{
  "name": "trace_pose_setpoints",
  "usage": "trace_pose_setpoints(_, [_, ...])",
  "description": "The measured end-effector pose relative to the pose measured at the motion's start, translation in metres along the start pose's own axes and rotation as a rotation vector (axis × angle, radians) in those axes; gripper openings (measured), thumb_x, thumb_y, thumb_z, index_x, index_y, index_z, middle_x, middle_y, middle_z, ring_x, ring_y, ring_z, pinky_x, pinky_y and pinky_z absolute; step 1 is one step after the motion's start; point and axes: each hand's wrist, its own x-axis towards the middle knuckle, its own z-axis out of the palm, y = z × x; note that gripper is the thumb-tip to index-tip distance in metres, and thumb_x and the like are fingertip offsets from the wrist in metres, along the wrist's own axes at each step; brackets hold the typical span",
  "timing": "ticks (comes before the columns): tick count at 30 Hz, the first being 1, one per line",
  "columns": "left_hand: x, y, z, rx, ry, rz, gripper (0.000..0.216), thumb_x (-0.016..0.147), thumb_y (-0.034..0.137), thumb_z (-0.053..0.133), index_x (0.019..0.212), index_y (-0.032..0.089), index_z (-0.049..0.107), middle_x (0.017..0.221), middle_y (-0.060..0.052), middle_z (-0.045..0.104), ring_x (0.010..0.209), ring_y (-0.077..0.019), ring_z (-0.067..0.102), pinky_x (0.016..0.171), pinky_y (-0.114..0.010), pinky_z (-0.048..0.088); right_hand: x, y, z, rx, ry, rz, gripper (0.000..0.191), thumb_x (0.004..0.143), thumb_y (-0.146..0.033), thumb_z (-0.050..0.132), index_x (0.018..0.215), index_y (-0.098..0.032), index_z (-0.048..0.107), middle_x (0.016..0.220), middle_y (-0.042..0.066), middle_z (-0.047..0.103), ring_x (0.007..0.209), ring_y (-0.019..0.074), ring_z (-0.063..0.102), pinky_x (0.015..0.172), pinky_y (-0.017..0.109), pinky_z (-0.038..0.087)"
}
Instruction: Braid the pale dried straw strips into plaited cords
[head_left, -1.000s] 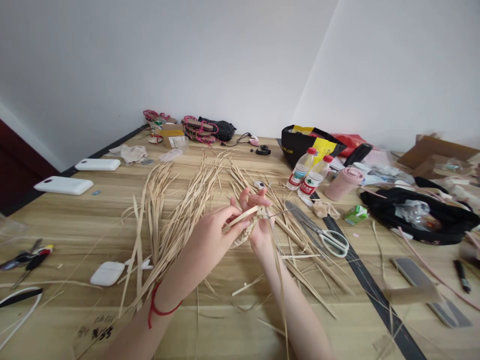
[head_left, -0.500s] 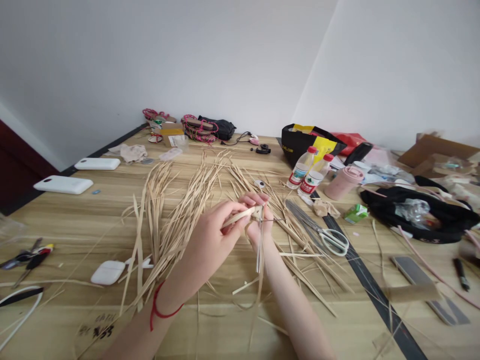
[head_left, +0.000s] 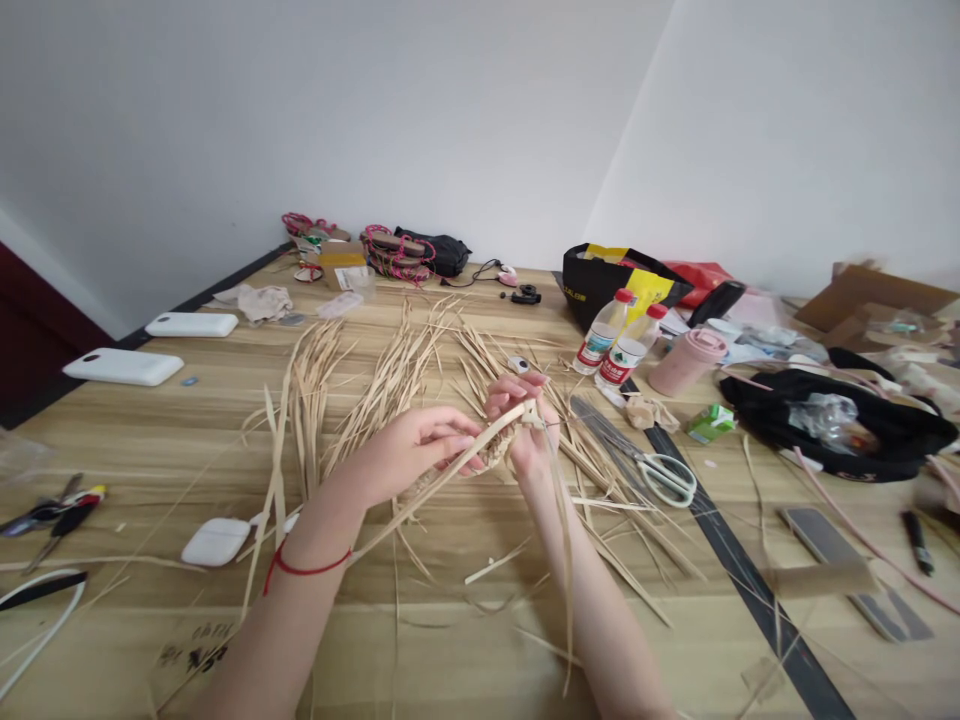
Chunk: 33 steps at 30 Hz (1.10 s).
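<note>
My right hand [head_left: 531, 440] is closed around a small woven straw piece [head_left: 496, 458], its fingers curled up behind the work. My left hand [head_left: 424, 450] has its fingertips at the left end of that piece, thumb and fingers closed on it. A flat pale straw strip [head_left: 450, 478] runs from the top of the piece down to the left, across the left fingers to the wrist. A narrower strip [head_left: 568, 590] hangs from the right hand along the forearm. A thin dark line by the right fingers is too small to name.
Bundles of loose straw [head_left: 382, 400] spread behind and beside my hands. Scissors [head_left: 664, 478] lie to the right, with two water bottles [head_left: 624, 350] and a pink cup [head_left: 688, 362] beyond. An earbud case [head_left: 216, 541] sits at the left. A black bag [head_left: 840, 425] is far right.
My left hand has moved left and released the pale strip, which now slants down past it. The right hand has turned slightly. A shiny, clear length hanging below the work no longer shows.
</note>
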Motion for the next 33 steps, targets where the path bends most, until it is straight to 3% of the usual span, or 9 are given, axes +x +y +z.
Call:
trace_pose_setpoints(3, [0.003,0.0,-0.007,-0.108,-0.097,-0.06,0.02,0.084,0.029,0.057,0.1,0.017,0.062,0.087,-0.007,0.073,0.078,-0.0185,0.069,0.072,-0.031,0.055,0.001,-0.005,0.002,0.002,0.008,0.039,0.022,0.074,-0.002,0.057,0.075,-0.024,0.052,0.064,-0.007,0.05,0.066,0.0072,0.054,0.068,0.018,0.053])
trace_pose_setpoints(8, [0.004,-0.001,-0.011,-0.123,-0.11,-0.057,0.023,0.085,0.031,0.057,0.103,0.017,0.061,0.091,-0.007,0.072,0.075,-0.017,0.068,0.07,-0.031,0.055,0.003,-0.012,0.0,-0.054,0.022,0.024,0.022,0.076,-0.002,0.055,0.074,-0.024,0.054,0.063,-0.006,0.049,0.066,0.0079,0.054,0.066,0.018,0.053])
trace_pose_setpoints(14, [0.008,-0.004,0.001,0.108,0.06,0.02,0.027,0.08,0.036,0.062,0.102,0.02,0.064,0.1,-0.005,0.069,0.089,-0.0184,0.066,0.076,-0.03,0.054,0.004,-0.017,-0.004,-0.113,0.046,0.038,0.021,0.077,-0.003,0.054,0.073,-0.024,0.055,0.064,-0.005,0.049,0.066,0.0088,0.052,0.066,0.02,0.052])
trace_pose_setpoints(21, [0.017,-0.008,0.016,0.376,0.341,0.16,0.013,0.084,0.03,0.058,0.083,0.021,0.068,0.081,-0.001,0.071,0.073,-0.0158,0.065,0.071,-0.028,0.051,0.005,-0.018,-0.004,-0.13,0.02,0.034,0.018,0.078,-0.006,0.054,0.074,-0.023,0.056,0.064,-0.004,0.047,0.064,0.0094,0.05,0.064,0.02,0.051])
trace_pose_setpoints(27, [0.017,-0.002,0.013,0.032,0.325,0.223,0.017,0.083,0.034,0.06,0.082,0.018,0.065,0.076,-0.002,0.069,0.072,-0.0135,0.064,0.068,-0.024,0.052,0.008,-0.019,-0.003,-0.157,-0.014,0.041,0.019,0.072,-0.004,0.055,0.072,-0.023,0.054,0.061,-0.005,0.041,0.06,0.0095,0.047,0.06,0.02,0.05])
trace_pose_setpoints(33, [0.016,0.005,0.017,-0.096,0.356,0.247,0.015,0.082,0.031,0.063,0.079,0.016,0.064,0.07,-0.001,0.064,0.063,-0.0101,0.058,0.062,-0.021,0.049,0.007,-0.017,-0.003,-0.172,-0.01,0.054,0.02,0.071,-0.004,0.057,0.074,-0.023,0.053,0.062,-0.005,0.04,0.062,0.01,0.048,0.061,0.021,0.05])
